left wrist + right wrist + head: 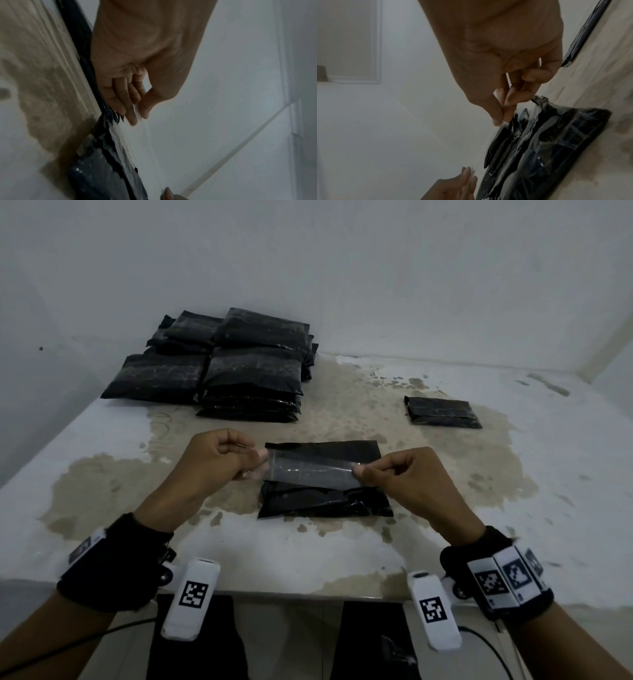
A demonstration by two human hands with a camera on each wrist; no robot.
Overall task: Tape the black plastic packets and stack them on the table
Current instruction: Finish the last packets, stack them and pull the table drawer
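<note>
A black plastic packet (325,498) lies on the table in front of me, its far flap folded flat. Stretched just above it is a strip of clear tape (310,469). My left hand (262,463) pinches the strip's left end and my right hand (356,470) pinches its right end. The left wrist view shows thumb and fingers of the left hand (138,111) closed on the tape edge beside the packet (102,175). The right wrist view shows my right hand (500,120) pinching at the crinkled packet (547,142).
A pile of several black packets (239,364) sits at the far left of the stained white table (445,525), against the wall. One more black packet (442,411) lies alone at the far right. The table's near edge is just below my wrists.
</note>
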